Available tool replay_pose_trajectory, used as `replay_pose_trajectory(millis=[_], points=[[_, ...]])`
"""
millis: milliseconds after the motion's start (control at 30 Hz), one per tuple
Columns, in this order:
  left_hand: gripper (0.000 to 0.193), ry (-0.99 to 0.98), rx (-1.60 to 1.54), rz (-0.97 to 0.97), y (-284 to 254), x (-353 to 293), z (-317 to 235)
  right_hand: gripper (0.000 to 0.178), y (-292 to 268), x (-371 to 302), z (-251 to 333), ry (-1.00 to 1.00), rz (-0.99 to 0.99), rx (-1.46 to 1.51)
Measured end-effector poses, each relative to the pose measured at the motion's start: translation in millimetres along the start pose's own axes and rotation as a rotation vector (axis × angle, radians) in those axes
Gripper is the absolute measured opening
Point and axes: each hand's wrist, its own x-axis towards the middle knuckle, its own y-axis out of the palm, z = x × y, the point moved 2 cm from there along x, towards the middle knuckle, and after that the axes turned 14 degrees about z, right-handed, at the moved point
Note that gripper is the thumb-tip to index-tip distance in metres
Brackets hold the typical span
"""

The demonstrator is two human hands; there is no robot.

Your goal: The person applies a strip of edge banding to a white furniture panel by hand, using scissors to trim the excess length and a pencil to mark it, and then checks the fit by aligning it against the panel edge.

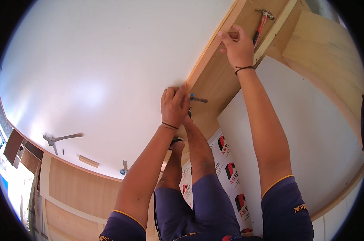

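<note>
Left hand (174, 105): raised overhead, fingers curled together and pressed against the edge where the white ceiling panel (89, 72) meets the wooden frame; a thin dark band sits on the wrist.
Tool at left hand: a short metal bit (198, 99) with a blue collar sticks out to the right from between the fingers, lying against the brown wooden board; the fingers are pinched around its near end, and the rest of the tool is hidden by the hand.
Right hand (238, 46): higher and further along the same frame, fingers bent and pressed on the light wooden batten (214, 44); whether it pinches something small I cannot tell. A black cord circles the wrist.
Wooden board (218, 80): mid-brown, smooth, running between two pale battens, slanting up to the right.
Hammer (261, 24): red handle with a metal head, lying in the wooden recess just beside the right hand, not held.
White sheet (310, 132): large, flat, leaning to the right of the right forearm.
Below: bare legs and dark shorts with a yellow-edged sleeve, one foot on a step near printed packaging.
Far left: a ceiling fan (59, 139) on the white panel.
</note>
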Motion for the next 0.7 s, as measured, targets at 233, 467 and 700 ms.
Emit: replay_pose_trajectory(millis=[233, 467, 700], points=[[0.036, 0.028, -0.011, -0.019, -1, 0, 1, 0.049, -8, 17, 5, -0.044, -0.024, -0.054], [0.037, 0.016, 0.013, -0.016, 1, -2, 2, 0.050, -16, 45, 11, -0.113, -0.054, -0.129], [0.038, 0.004, 0.006, -0.010, 2, -1, 1, 0.066, -22, 57, 24, -0.124, -0.161, -0.349]])
